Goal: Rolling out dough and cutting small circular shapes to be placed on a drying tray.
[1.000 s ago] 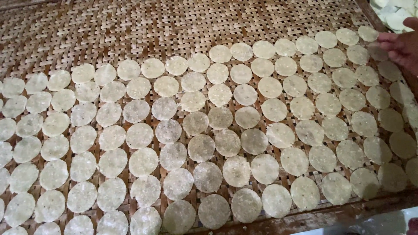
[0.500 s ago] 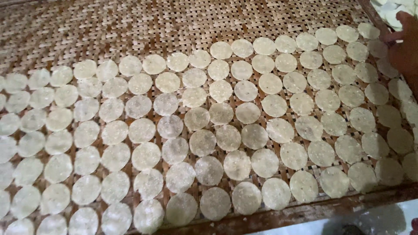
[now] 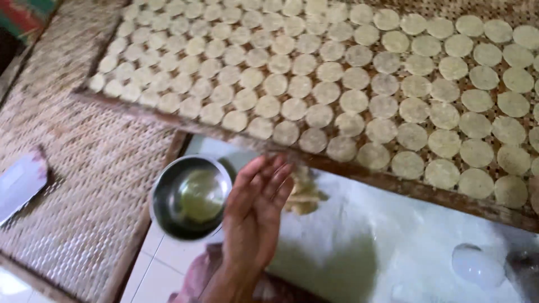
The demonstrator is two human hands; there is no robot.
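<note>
Head view: most of the woven tray (image 3: pixel 140 115) is covered with round discs (image 3: pixel 353 101). A hand (image 3: pixel 255 205), seemingly the left, is held open beside the metal bowl (image 3: pixel 191 196), grasping nothing.

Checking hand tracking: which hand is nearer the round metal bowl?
Left. The left hand, open with palm showing, sits just right of the round metal bowl, close to its rim. The right hand is out of view.

The single head-worn camera looks steeply down, close over the woven tray (image 3: pixel 101 185) edge and the white tabletop (image 3: pixel 393 235) below
</note>
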